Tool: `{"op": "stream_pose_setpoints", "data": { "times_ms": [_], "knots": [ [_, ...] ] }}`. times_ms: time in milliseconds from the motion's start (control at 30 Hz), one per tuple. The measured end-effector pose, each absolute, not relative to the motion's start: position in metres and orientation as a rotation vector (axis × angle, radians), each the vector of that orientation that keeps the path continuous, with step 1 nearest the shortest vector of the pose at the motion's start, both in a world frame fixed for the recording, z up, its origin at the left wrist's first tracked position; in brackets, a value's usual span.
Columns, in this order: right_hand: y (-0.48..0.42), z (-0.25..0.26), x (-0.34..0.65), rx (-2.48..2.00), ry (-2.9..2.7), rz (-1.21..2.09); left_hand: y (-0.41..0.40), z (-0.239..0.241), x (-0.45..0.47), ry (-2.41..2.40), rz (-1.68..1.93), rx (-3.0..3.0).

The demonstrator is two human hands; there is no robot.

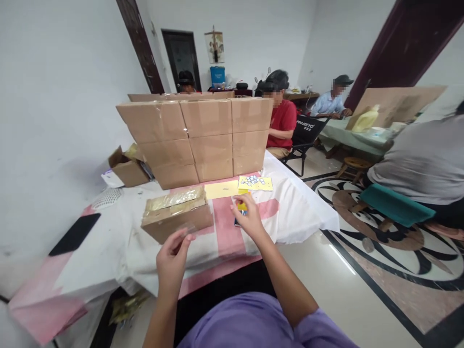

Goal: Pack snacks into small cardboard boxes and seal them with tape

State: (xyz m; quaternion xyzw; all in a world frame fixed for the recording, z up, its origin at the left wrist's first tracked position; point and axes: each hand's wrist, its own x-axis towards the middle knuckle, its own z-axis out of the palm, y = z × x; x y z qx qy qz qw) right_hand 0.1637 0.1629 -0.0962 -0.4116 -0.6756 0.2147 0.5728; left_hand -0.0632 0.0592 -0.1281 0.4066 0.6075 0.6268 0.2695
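nearest, the left hand (173,253) is raised just above the table edge, its thumb and forefinger brought together on a thin, see-through plastic piece (188,228), which is held in front of the low cardboard box (177,220). the right hand (250,217) is held farther forward, thumb and forefinger bent toward each other with little gap left; whether anything is gripped there cannot be told. in the step in hand, which seems to be fine fingertip handling, the plastic is best pinched lightly by its margin, so that it is neither creased nor hidden by the fingers. as it barely shows against the box, its edges would be found more easily over the pink stripe of the tablecloth (228,220).

just beyond the right fingertips, a yellow-and-blue item (242,206) is partly covered by the hand; the wrist should be lifted clear so that it is not nudged. farther on, a yellow sheet (221,190) is laid flat, and next to it a second yellow sheet (266,184) is scattered with small white-and-blue pieces (253,181); these could easily be swept off by a sleeve, so low reaches over them are to be avoided. behind, a wall of taped cartons (210,125) is stood across the table, and a person in red (286,118) is seated past it.
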Motion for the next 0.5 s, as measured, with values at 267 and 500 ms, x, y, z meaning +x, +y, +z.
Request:
{"op": "stream_pose_setpoints", "data": {
  "times_ms": [267, 500],
  "knots": [
    [0.14, -0.057, 0.092, -0.604, -2.102, 0.743, 0.054, -0.115, -0.052, 1.567, 1.623, 1.198],
    [0.188, -0.023, 0.085, -0.673, -1.961, 0.753, 0.052, -0.113, -0.085, 2.032, 1.392, 1.172]
  ]
}}
